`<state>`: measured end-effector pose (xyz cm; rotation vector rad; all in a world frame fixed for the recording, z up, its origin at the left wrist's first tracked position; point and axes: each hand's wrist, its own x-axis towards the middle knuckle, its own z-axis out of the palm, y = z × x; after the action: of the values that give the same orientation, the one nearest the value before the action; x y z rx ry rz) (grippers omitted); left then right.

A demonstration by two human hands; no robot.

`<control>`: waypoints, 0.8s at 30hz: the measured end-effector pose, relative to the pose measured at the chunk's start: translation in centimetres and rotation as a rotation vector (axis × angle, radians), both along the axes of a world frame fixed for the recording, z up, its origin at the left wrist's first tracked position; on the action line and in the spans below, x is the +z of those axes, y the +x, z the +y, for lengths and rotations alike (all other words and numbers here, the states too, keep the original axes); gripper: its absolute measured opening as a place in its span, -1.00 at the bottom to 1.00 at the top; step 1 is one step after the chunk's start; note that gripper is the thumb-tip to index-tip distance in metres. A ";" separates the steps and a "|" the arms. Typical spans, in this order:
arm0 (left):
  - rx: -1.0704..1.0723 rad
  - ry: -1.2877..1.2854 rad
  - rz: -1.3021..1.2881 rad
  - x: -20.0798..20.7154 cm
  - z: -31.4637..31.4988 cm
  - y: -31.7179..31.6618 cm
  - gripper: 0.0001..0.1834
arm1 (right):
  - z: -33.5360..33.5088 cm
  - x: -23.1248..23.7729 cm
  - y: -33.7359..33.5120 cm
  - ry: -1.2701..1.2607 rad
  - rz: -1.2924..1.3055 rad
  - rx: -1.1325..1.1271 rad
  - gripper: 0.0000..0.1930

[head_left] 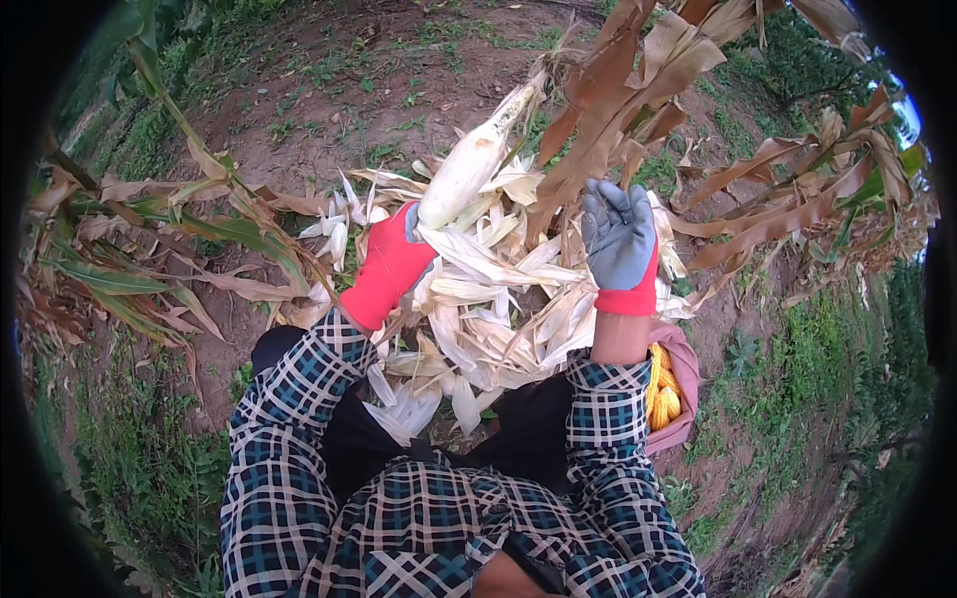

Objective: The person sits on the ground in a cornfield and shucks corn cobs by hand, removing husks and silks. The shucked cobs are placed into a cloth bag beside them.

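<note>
Open soil (299,95) edges the husk pile (498,261), left grip (395,261) grasping a corn ear (466,171), right grip (619,239) released beside dry leaves (604,108).

Cobs (663,391) lie in the sack (683,367), right of the husks (498,264), with cornstalks (242,235) left and right

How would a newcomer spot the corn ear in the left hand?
Find the pale husk heap before the person. Over its upper left, the red-gloved left hand holds the corn ear. Unlike the loose husks, it is plump, narrowing away from the hand.
</note>
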<state>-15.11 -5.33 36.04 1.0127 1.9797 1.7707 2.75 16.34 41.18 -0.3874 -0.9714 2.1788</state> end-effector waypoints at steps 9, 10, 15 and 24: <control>0.000 -0.144 0.683 0.0 -0.6 1.8 -0.54 | -4.6 1.7 -1.6 0.439 -0.508 -0.018 -0.58; -0.006 -0.184 0.678 -0.1 -0.8 1.8 -0.50 | -4.1 1.5 -1.5 0.454 -0.544 0.009 -0.59; 0.023 -0.202 0.790 1.6 -0.8 1.0 -0.45 | -3.9 0.8 -1.1 0.323 -0.335 0.026 -0.65; -0.143 -0.176 0.635 1.5 -2.0 1.4 -0.50 | -5.0 2.2 -0.9 0.514 -0.331 -0.016 -0.69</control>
<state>-13.74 -7.31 37.51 1.7596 2.2775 1.2621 1.88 11.39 43.40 -0.5080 -1.6502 1.7899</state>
